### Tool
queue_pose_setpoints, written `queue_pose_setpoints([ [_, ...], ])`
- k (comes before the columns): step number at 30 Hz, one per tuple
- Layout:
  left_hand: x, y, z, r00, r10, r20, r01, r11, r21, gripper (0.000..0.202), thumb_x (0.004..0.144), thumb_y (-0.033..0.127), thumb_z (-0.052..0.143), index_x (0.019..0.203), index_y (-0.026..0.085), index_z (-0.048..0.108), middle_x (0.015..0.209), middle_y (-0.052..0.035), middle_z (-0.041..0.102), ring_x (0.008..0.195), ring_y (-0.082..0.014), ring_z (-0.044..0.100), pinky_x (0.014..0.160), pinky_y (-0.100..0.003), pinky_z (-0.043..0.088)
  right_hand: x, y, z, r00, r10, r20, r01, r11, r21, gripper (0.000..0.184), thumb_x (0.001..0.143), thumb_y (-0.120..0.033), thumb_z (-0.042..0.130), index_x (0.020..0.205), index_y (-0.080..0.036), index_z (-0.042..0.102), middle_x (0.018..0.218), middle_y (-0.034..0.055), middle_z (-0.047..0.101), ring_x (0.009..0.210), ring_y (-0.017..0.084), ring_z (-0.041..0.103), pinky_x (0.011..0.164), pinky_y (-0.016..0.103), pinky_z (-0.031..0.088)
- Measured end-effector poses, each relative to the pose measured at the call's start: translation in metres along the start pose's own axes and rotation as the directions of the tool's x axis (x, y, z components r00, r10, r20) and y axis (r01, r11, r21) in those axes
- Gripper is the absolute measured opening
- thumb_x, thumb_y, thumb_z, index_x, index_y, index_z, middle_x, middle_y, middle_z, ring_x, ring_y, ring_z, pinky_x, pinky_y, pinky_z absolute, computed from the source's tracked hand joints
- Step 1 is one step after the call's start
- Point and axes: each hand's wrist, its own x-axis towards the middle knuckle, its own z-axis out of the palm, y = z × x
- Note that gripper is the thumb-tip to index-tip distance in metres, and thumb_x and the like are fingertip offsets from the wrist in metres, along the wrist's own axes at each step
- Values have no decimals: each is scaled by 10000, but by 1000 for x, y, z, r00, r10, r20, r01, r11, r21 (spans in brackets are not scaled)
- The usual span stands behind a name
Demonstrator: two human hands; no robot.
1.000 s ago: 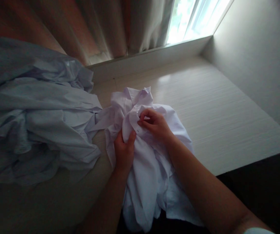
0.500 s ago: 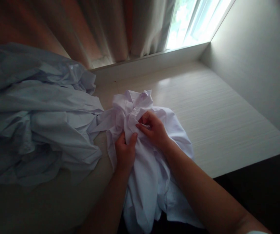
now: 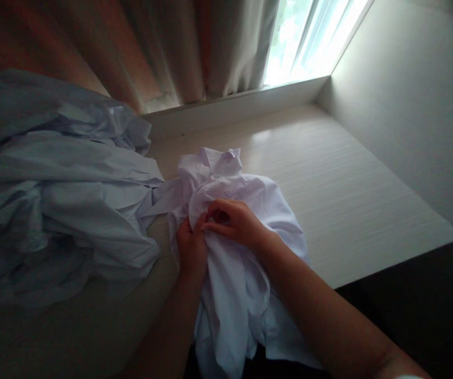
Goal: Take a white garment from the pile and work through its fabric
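Observation:
A crumpled white shirt (image 3: 245, 284) lies on the pale wooden table (image 3: 340, 200) and hangs over its near edge. Its collar points toward the window. My left hand (image 3: 192, 248) grips a fold of the shirt's front, fingers closed on the cloth. My right hand (image 3: 232, 222) pinches the same front edge just beside it, fingertips pressed together on the fabric. The two hands touch each other at the middle of the shirt.
A big heap of pale blue clothes (image 3: 60, 189) covers the table's left side, touching the white shirt. Curtains (image 3: 151, 47) hang behind, with a bright window (image 3: 309, 37) at the top right. A grey wall (image 3: 408, 105) bounds the right side.
Both hands have slid a little down the shirt's front and closer together. The right hand's fingers have closed tighter on the fabric. The view has shifted slightly.

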Motion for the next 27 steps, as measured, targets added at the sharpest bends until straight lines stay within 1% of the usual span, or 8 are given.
queue_pose_setpoints([
  [4,2,-7,1,997,-33,65,40,994,-106,368,804,450,759,1026,157,759,922,-67,765,814,-210,707,712,-285,547,1,8,1,995,88,-53,-79,987,140,241,871,-368,770,930,-187,621,745,-26,610,646,113,542,621,236,441],
  [8,0,-8,2,998,13,61,-7,996,-93,431,820,494,757,1093,161,761,1028,-80,772,915,-221,711,776,-292,552,1,14,0,974,187,-128,-155,962,225,256,848,-391,783,899,-180,648,745,-10,649,656,127,582,617,244,463],
  [13,1,-8,0,999,12,49,-8,997,-71,489,820,577,734,1074,161,773,982,-80,772,903,-233,716,768,-307,559,2,18,-1,981,155,-118,-126,966,226,259,843,-399,789,906,-160,714,784,21,699,687,139,622,658,257,497],
  [15,2,-9,-1,998,13,56,-10,998,-57,488,810,582,741,1050,159,776,960,-80,770,926,-246,716,789,-321,564,2,18,-1,983,143,-112,-119,973,198,284,799,-392,832,918,-155,731,775,18,703,675,139,623,652,255,498],
  [17,2,-10,-2,998,12,63,-10,999,-33,490,815,581,737,1057,157,772,954,-82,769,949,-255,715,802,-329,568,2,18,-1,984,139,-109,-123,981,147,243,808,-363,824,915,-157,753,784,23,725,675,139,630,654,253,492],
  [21,3,-12,-2,998,-11,67,14,999,-31,508,845,570,713,1124,146,745,981,-91,770,944,-247,722,811,-327,570,1,16,-3,978,188,-91,-176,977,122,157,907,-295,710,887,-164,794,813,34,773,697,143,659,668,252,485],
  [25,4,-11,0,993,-64,97,72,994,-83,504,860,553,708,1162,149,728,1024,-100,771,946,-245,730,826,-331,572,2,16,-4,971,223,-85,-213,970,118,155,894,-280,706,874,-161,804,792,29,774,667,138,642,632,245,469],
  [27,5,-9,0,993,-63,99,68,996,-52,503,868,570,696,1150,155,736,1036,-106,771,952,-253,731,818,-334,570,3,16,-3,971,224,-88,-214,971,111,152,886,-275,707,862,-158,801,776,28,769,655,135,635,622,243,463],
])
